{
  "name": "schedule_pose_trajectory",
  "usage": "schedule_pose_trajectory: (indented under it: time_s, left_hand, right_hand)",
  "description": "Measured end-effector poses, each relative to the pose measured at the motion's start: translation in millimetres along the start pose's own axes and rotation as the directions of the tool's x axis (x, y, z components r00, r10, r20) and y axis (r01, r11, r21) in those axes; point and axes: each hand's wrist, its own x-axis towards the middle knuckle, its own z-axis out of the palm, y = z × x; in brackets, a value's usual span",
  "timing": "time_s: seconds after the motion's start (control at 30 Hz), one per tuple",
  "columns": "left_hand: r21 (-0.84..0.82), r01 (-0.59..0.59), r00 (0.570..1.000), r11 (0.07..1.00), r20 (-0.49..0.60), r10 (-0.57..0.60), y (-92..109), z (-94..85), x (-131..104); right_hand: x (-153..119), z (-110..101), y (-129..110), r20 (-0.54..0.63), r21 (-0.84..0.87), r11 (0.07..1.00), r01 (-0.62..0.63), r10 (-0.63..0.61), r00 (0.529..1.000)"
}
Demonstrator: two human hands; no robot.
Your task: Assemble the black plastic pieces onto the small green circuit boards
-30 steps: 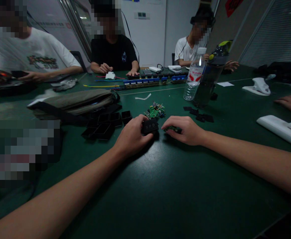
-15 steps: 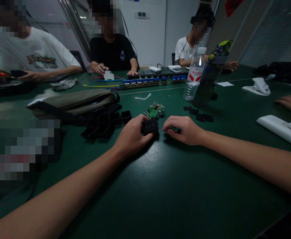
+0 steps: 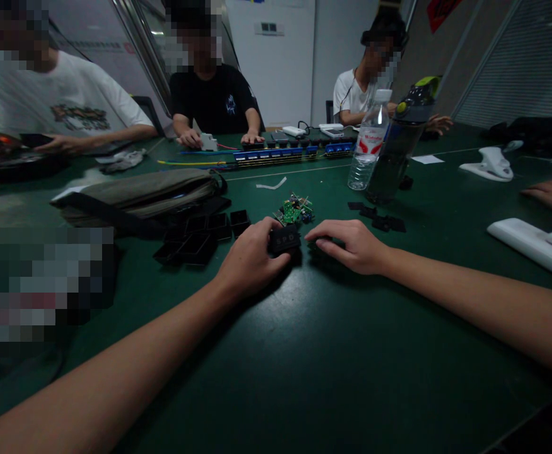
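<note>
My left hand is closed around a small black plastic box with the letters "SPD" on its side, held at the table top. Just right of the box, my right hand has its thumb and fingers curled together on a small circuit board, now mostly hidden beneath the fingers. A gap separates its fingertips from the box. Right behind the box lies a heap of green circuit boards with small parts on them. Several open black plastic cases are grouped to the left of my left hand.
Flat black pieces lie beyond my right hand, near a clear water bottle and a dark sports bottle. A grey-green bag is at left, white devices at right. Other people sit across the green table.
My right hand has shifted slightly left and turned, so the circuit board in its fingers shows less. My left hand and the black box stay put.
</note>
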Motion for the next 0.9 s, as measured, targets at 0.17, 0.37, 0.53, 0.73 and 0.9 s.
schedule_pose_trajectory:
  time_s: [0.17, 0.37, 0.53, 0.73, 0.9]
  left_hand:
    - [-0.011, 0.004, 1.0, 1.0, 0.005, -0.004, -1.7, 0.2, 0.5]
    - [-0.004, -0.002, 1.0, 1.0, 0.005, 0.002, -1.9, 0.3, 0.8]
    - [0.0, -0.005, 1.0, 1.0, 0.007, 0.005, -1.2, 0.1, 0.6]
    - [0.001, 0.0, 1.0, 1.0, 0.002, 0.0, -0.4, 0.2, 0.5]
    - [-0.006, 0.001, 1.0, 1.0, 0.009, -0.001, 0.1, -0.3, -0.1]
  right_hand:
    - [-0.2, 0.2, 0.8, -0.032, -0.018, 1.0, 0.018, -0.018, 0.999]
    - [-0.2, -1.1, -0.2, -0.021, -0.024, 0.999, 0.027, -0.028, 0.999]
    - [0.0, -1.7, -2.3, -0.04, -0.03, 0.999, 0.023, -0.024, 0.999]
    - [0.6, -1.1, -2.2, -0.038, -0.036, 0.999, 0.041, -0.042, 0.998]
    - [1.4, 0.1, -1.9, -0.033, -0.033, 0.998, 0.06, -0.061, 0.998]
